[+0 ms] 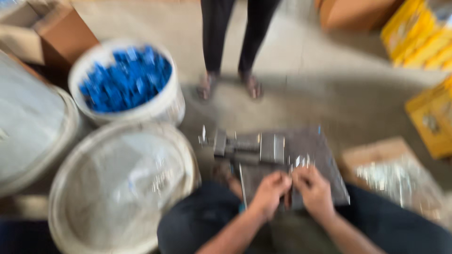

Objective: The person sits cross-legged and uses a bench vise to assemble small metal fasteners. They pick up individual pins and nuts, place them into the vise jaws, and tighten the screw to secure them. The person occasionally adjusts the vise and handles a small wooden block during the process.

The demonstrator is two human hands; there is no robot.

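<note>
Both hands, the left hand (269, 192) and right hand (314, 190), pinch together over a small metal part (288, 195) at lower centre, on the dark metal jig (282, 155); blur hides the grip. Judging by this, fitting is underway; steady alignment seems needed next.

A workshop or small factory floor, blurred in this view. A metal jig (263, 150) sits low on the concrete floor (329, 103). Left of it stand white buckets (155, 110) of blue parts (125, 77); right, cardboard boxes (372, 155) and yellow cartons (431, 120).
</note>
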